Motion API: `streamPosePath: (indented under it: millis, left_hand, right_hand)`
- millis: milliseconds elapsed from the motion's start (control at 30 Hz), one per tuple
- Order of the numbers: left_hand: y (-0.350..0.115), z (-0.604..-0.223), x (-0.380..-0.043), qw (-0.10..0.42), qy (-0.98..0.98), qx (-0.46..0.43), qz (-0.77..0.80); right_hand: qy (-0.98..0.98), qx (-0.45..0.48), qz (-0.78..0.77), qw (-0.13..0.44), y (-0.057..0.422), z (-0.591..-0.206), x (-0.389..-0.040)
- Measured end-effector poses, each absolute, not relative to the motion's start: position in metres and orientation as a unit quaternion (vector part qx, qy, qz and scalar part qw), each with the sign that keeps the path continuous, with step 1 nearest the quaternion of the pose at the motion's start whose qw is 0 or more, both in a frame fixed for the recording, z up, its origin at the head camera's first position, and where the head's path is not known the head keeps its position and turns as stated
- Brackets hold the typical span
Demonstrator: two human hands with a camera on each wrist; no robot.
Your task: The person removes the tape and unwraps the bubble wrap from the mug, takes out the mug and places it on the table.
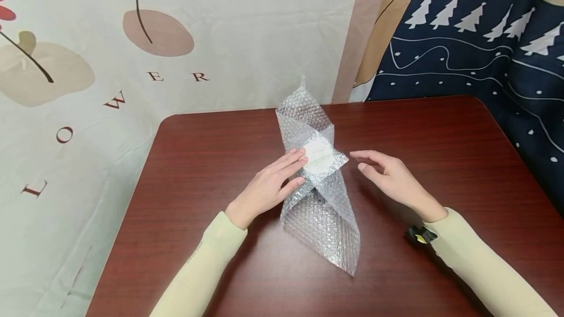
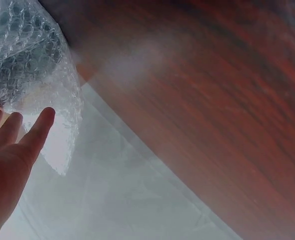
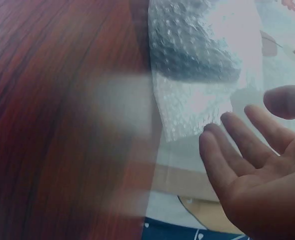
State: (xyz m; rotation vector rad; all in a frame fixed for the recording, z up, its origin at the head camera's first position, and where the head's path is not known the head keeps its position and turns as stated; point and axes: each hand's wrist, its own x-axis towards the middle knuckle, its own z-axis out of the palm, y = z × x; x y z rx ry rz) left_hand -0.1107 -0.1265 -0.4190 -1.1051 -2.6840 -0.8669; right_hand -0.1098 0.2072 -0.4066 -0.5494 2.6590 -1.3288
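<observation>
A sheet of bubble wrap (image 1: pixel 328 229) lies on the table, folded over from the sides, its two ends reaching toward the far edge and the near edge. At its middle a whitish rounded thing (image 1: pixel 319 156) shows in the folds; its kind cannot be made out. My left hand (image 1: pixel 266 185) rests its extended fingers on the left side of the wrap. Just right of the folded corner, my right hand (image 1: pixel 392 180) hovers apart from it with fingers loosely bent, holding nothing. In the right wrist view the right hand (image 3: pixel 262 165) has its fingers spread near the bubble wrap (image 3: pixel 192 55).
The dark red wooden table (image 1: pixel 198 160) has rounded far corners. Behind it hangs a pale cloth (image 1: pixel 264 38) with printed leaves and letters. A navy cloth (image 1: pixel 462 57) with white trees hangs at the right. A black watch (image 1: pixel 420 235) is on the right wrist.
</observation>
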Motion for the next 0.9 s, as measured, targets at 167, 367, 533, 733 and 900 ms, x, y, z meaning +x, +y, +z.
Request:
streamPosePath:
  millis: [167,367,533,733,900]
  left_hand:
    - [-0.127,-0.419,-0.111,0.058,-0.884,-0.364,-0.287]
    - [-0.127,-0.420,-0.111,0.058,-0.885,-0.364,-0.285]
    - [-0.127,-0.421,-0.111,0.056,-0.885,-0.364,-0.287]
    - [-0.128,-0.422,-0.111,0.056,-0.884,-0.364,-0.288]
    - [-0.127,-0.422,-0.111,0.057,-0.884,-0.363,-0.288]
  right_hand:
    - [0.873,-0.194,-0.440,0.079,0.195,-0.410,-0.115]
    - [0.868,-0.203,-0.445,0.086,0.185,-0.412,-0.120]
    - [0.865,-0.209,-0.447,0.092,0.179,-0.413,-0.123]
    - [0.858,-0.216,-0.456,0.095,0.172,-0.414,-0.125]
    - [0.858,-0.210,-0.459,0.092,0.168,-0.415,-0.127]
